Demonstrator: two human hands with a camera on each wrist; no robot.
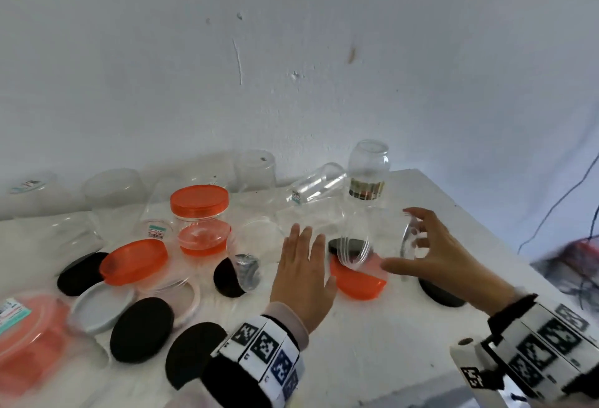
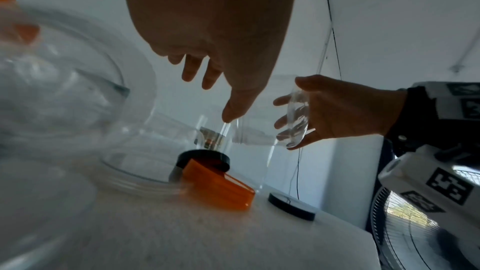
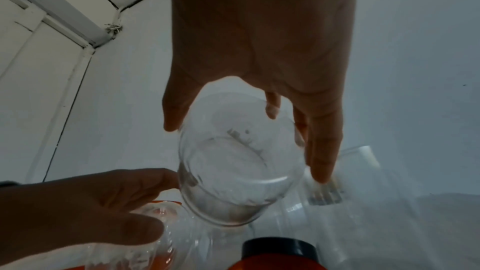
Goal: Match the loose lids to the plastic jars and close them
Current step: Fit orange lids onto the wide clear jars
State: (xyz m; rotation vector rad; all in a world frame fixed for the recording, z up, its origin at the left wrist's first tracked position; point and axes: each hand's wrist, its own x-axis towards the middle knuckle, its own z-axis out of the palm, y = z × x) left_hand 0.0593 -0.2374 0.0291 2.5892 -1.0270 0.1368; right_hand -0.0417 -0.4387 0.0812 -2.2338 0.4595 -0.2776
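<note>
My right hand (image 1: 397, 239) grips a clear plastic jar (image 1: 372, 242) by its base and holds it tilted on its side, mouth to the left, just above the white table (image 1: 372, 343). In the right wrist view the thumb and fingers (image 3: 322, 161) wrap that jar (image 3: 233, 171). My left hand (image 1: 312, 255) is flat with straight fingers beside the jar's mouth and holds nothing. Under the jar lie an orange lid (image 1: 356, 281) and a black lid (image 1: 346, 244). Another black lid (image 1: 440, 294) sits below my right wrist.
A jar closed with an orange lid (image 1: 199, 203) stands at centre left. Loose orange (image 1: 134, 260), black (image 1: 142, 328) and grey lids (image 1: 100, 307) lie at the left. Several clear jars (image 1: 368, 167) line the back wall. The table's right edge (image 1: 486, 229) is close, with cables (image 1: 577, 261) beyond.
</note>
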